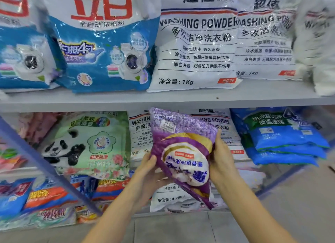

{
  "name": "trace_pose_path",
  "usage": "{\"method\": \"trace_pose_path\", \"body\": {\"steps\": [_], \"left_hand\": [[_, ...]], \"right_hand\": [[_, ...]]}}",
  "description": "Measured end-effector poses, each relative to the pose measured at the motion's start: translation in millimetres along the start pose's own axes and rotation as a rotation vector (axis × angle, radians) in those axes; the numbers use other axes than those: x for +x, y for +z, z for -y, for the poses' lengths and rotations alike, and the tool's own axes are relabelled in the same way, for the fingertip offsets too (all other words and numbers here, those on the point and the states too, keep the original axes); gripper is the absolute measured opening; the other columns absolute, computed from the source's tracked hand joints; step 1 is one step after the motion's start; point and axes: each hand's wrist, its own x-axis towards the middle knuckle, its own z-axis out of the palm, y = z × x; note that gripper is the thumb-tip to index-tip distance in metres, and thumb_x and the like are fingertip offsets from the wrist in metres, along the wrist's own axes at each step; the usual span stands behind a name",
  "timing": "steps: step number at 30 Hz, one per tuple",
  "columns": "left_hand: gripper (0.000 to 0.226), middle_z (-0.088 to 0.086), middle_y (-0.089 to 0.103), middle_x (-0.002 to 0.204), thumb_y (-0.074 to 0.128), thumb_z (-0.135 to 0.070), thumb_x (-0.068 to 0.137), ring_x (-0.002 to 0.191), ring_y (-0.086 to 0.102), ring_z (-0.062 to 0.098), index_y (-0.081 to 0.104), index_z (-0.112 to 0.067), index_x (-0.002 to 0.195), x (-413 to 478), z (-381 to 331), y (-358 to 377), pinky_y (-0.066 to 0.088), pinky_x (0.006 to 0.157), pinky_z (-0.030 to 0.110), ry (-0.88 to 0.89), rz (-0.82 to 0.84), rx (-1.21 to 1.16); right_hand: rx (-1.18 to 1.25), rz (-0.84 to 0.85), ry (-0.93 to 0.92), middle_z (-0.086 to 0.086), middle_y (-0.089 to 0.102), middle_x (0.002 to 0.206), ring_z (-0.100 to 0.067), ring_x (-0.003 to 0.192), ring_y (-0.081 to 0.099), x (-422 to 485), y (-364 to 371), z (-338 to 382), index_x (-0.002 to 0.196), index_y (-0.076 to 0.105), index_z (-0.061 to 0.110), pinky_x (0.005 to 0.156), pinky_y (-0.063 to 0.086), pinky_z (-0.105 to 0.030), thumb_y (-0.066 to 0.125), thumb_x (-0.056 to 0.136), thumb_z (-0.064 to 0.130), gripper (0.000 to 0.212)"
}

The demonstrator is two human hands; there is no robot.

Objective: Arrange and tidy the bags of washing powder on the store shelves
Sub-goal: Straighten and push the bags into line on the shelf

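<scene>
You get bright, even light and soft shadows. Glare streaks the glossy white bags [195,48]. The edges bend, and the far right bag [319,43] is blurred.

You have the purple bag [183,152] lifted in front of the lower row, upside down and tilted, its print inverted and a price sticker near its upper end. Your left grip [145,168] is on its left edge and your right grip [223,163] on its right. On the upper shelf [163,99], two white 1Kg bags [195,48] marked WASHING POWDER stand side by side, with blue-and-white bags [101,48] to their left. Below, a green panda bag [87,144] leans at the left, lower white bags [140,134] stand behind the purple one, and blue bags [284,141] lie stacked at the right.
</scene>
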Motion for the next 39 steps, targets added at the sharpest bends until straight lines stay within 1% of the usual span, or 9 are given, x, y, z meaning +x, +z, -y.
{"method": "trace_pose_path", "body": {"steps": [5,11,17,20,22,26,29,32,39], "left_hand": [[0.121,0.003,0.07,0.102,0.094,-0.047,0.018,0.088,0.068,0.021,0.048,-0.025,0.127,-21.3,23.5,21.7,0.058,0.076,0.035,0.097,-0.083,-0.174],[0.03,0.005,0.073,0.104,0.063,-0.025,0.087,0.099,0.068,0.022,0.06,-0.015,0.115,-13.5,12.7,21.4,0.05,0.092,0.042,0.159,-0.42,0.015],[0.024,-0.003,0.069,0.096,0.054,-0.048,0.089,0.098,0.064,0.02,0.055,-0.025,0.092,-21.0,-44.1,-9.2,0.047,0.088,0.031,0.285,-0.527,0.458],[0.043,-0.008,0.069,0.066,0.046,-0.048,0.093,0.068,0.063,0.013,0.06,-0.01,0.079,-26.2,-92.8,-4.2,0.048,0.07,0.03,0.334,-0.268,0.964],[0.042,0.005,0.069,0.074,0.043,-0.045,0.096,0.067,0.061,0.021,0.057,-0.008,0.081,-20.1,-113.3,1.5,0.047,0.069,0.038,0.235,-0.022,1.37],[0.026,0.003,0.062,0.087,0.04,-0.036,0.1,0.076,0.055,0.018,0.053,-0.018,0.087,-7.2,-128.0,13.0,0.044,0.071,0.032,0.17,0.328,1.926],[0.032,0.0,0.055,0.068,0.044,-0.033,0.099,0.06,0.047,0.014,0.049,-0.018,0.071,-6.7,-141.2,18.3,0.039,0.061,0.03,0.173,0.408,1.902],[0.043,0.006,0.048,0.061,0.05,-0.042,0.094,0.055,0.041,0.014,0.053,-0.007,0.068,-9.4,-161.1,15.5,0.034,0.057,0.033,0.238,0.338,1.788],[0.078,-0.008,0.068,0.113,0.072,-0.072,0.053,0.101,0.066,0.007,0.057,-0.029,0.117,-45.2,-206.6,-31.8,0.054,0.085,0.025,0.576,0.121,1.084]], "right_hand": [[0.212,-0.008,0.011,-0.017,0.063,0.122,-0.035,0.112,0.06,-13.4,12.4,-20.2,0.126,0.058,0.013,0.1,0.043,-0.053,0.05,0.073,0.063,0.074],[0.226,0.035,-0.031,-0.01,0.068,0.114,-0.025,0.101,0.066,-20.7,7.1,-30.0,0.119,0.061,0.016,0.087,0.054,-0.039,0.033,0.096,0.05,0.05],[-0.211,-0.027,-0.304,0.017,0.067,0.104,-0.01,0.105,0.061,-26.6,-18.5,-27.7,0.1,0.063,0.037,0.087,0.05,-0.027,0.066,0.065,0.063,0.043],[-0.488,-0.111,-0.662,0.018,0.055,0.119,-0.011,0.12,0.049,-34.5,-17.2,-19.6,0.113,0.051,0.037,0.101,0.042,-0.032,0.059,0.091,0.03,0.025],[-0.717,0.077,-0.838,0.022,0.052,0.126,-0.002,0.122,0.047,-39.9,0.1,-13.2,0.121,0.046,0.041,0.105,0.036,-0.019,0.059,0.084,0.036,0.039],[-1.095,0.455,-0.61,0.025,0.058,0.122,0.008,0.113,0.052,-35.3,43.2,-12.4,0.131,0.046,0.034,0.096,0.039,-0.01,0.068,0.073,0.047,0.063],[-0.972,0.486,-0.465,0.013,0.073,0.085,-0.001,0.08,0.067,-32.8,61.8,-22.5,0.095,0.068,0.032,0.071,0.051,-0.019,0.07,0.083,0.02,0.016],[-0.777,0.394,-0.482,0.007,0.072,0.07,-0.009,0.065,0.068,-37.5,78.3,-26.5,0.078,0.07,0.029,0.062,0.052,-0.025,0.062,0.084,0.024,0.011],[-0.712,0.432,-0.59,0.005,0.065,0.054,-0.009,0.051,0.06,-53.8,122.6,4.5,0.064,0.066,0.016,0.05,0.046,-0.021,0.056,0.09,0.011,0.028]]}}
